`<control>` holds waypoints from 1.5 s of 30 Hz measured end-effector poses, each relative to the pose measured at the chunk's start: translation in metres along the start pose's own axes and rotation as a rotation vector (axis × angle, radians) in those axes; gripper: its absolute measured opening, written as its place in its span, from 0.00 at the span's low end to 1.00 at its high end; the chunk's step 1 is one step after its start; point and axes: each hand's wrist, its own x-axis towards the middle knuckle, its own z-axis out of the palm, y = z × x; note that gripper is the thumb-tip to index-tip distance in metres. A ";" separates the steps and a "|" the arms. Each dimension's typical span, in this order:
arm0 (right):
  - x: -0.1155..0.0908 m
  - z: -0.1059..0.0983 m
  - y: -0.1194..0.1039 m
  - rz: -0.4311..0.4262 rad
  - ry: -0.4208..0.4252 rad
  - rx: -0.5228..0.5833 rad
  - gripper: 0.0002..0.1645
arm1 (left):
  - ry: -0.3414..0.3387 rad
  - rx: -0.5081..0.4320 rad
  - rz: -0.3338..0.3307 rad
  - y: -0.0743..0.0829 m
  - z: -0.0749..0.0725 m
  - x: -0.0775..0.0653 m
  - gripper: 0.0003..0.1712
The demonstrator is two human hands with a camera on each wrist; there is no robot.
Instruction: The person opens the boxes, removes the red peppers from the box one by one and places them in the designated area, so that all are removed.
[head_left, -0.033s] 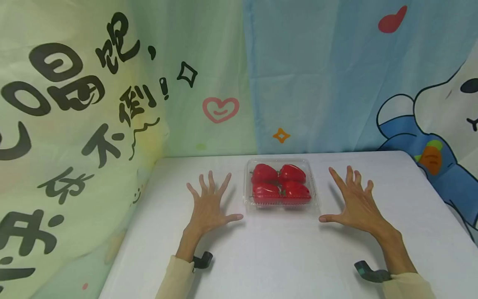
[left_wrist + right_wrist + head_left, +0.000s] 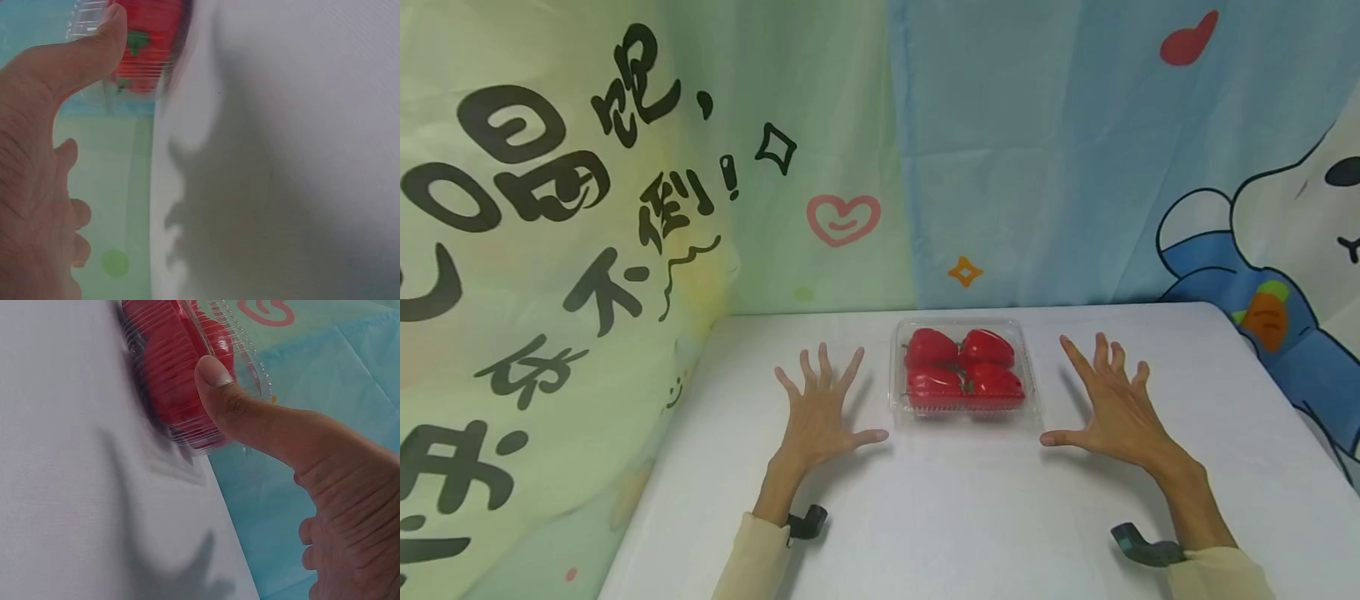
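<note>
A clear plastic clamshell box [image 2: 1028, 367] sits near the back of the table with several red bell peppers [image 2: 934, 388] inside. To its left my left hand [image 2: 818, 421] hovers with fingers spread, holding nothing. My right hand [image 2: 1116, 417] hangs on the other side, fingers likewise spread and nothing in them. Both thumbs point inward toward the box. In the left wrist view the left thumb [image 2: 94, 56] overlaps the box's image; in the right wrist view the right thumb [image 2: 231, 400] does the same. The head view shows a gap between each hand and the box.
The white table [image 2: 955, 517] has its back edge against a printed cloth backdrop [image 2: 1000, 150] in green and blue. More cloth with black lettering hangs along the left side. A dark strap device [image 2: 807, 522] is on the left wrist, another [image 2: 1146, 548] on the right.
</note>
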 end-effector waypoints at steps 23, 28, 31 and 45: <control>-0.024 0.005 -0.030 -0.152 0.197 0.115 0.18 | 0.109 -1.387 -0.230 0.156 0.013 -0.024 0.10; -0.019 0.002 -0.034 -0.251 0.264 0.069 0.17 | -0.198 -1.662 -0.207 0.215 0.047 -0.010 0.14; -0.015 0.004 -0.036 -0.308 0.275 0.006 0.18 | -0.138 -1.764 -0.265 0.234 0.059 0.006 0.15; -0.017 0.022 -0.034 -0.495 0.405 -0.002 0.26 | 0.242 -1.794 -0.426 0.265 0.071 0.025 0.07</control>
